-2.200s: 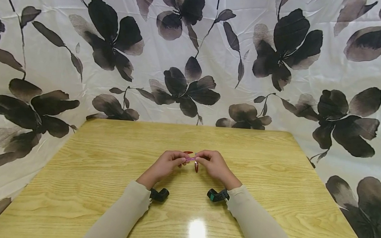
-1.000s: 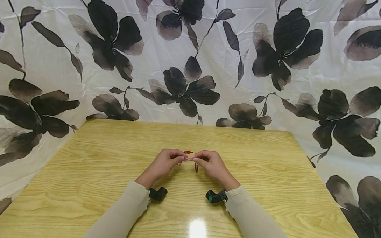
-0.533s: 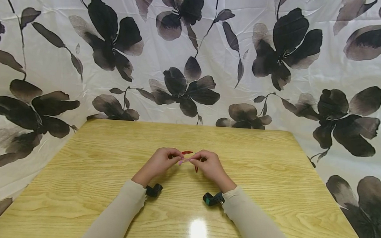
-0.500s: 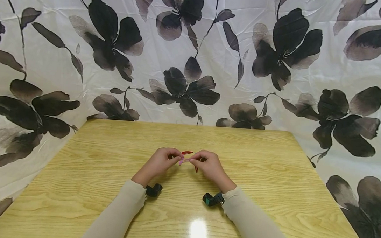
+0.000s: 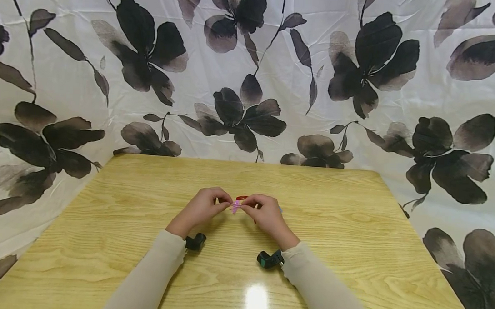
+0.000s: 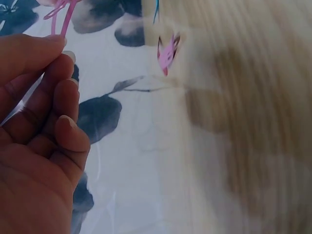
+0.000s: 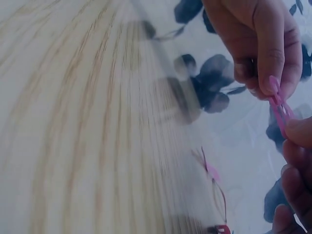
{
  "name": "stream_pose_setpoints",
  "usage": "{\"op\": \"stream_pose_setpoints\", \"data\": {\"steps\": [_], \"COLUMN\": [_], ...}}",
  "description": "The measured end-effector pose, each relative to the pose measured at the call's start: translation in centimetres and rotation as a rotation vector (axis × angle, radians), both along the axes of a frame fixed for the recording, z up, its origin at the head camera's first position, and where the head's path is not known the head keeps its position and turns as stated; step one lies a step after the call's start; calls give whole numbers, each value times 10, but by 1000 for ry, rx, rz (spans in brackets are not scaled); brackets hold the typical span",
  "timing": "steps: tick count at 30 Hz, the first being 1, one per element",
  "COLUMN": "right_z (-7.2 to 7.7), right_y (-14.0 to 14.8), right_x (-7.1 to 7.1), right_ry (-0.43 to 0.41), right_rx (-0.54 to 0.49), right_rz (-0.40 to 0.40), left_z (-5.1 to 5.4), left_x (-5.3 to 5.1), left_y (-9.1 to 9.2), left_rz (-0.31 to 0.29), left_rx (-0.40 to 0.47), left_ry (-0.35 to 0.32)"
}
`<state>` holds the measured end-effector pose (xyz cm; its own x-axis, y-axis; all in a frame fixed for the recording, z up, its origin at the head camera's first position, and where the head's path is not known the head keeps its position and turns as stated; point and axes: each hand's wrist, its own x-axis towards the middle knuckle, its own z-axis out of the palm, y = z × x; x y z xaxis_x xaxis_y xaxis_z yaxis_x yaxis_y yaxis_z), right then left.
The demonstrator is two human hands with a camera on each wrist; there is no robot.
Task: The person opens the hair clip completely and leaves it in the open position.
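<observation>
Between the two hands is a small pink looped piece (image 5: 235, 207), pinched at one side by the left hand (image 5: 202, 209) and at the other by the right hand (image 5: 266, 217). In the left wrist view, the left thumb and index finger grip thin pink strands (image 6: 67, 22), the other fingers curling below. The right wrist view has the pink piece (image 7: 279, 109) between the left hand (image 7: 273, 44) above and the right hand (image 7: 298, 156) at the edge. Its exact shape is unclear. Just beyond the fingers lies a red piece (image 5: 241, 198).
A wooden table (image 5: 127, 205) stands before a floral cloth (image 5: 308, 52). A blue bit (image 5: 280, 209) shows beside the right hand. Small pink-and-red items (image 6: 166, 54) lie on the table, with a thin blue one (image 6: 156, 10) near them. Another red piece is mostly hidden under the right hand.
Both hands have shifted left with the pink piece, and more of it shows between the fingertips. A blue bit has come into sight beside the right hand, while the nearer red piece is now mostly covered.
</observation>
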<state>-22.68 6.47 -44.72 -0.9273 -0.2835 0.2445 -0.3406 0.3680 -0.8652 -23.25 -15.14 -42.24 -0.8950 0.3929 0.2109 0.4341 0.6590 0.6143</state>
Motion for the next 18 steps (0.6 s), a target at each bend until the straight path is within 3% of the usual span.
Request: {"op": "stream_pose_setpoints", "data": {"steps": [4,9,18], "right_z": [-1,-2,-4], "right_y": [-8,-17,-32], "right_x": [-1,-2,-4], "right_ry": [70,149,171], "right_rx": [29,63,111], "right_rz": [-10,-20,-33], "left_z": [3,7,13], "left_x": [-1,-3,-2], "left_y": [-6,-12,-24], "left_rz": [-16,-36,-35], "left_rx": [-34,-66,-125], "left_ry": [37,38,-36]}}
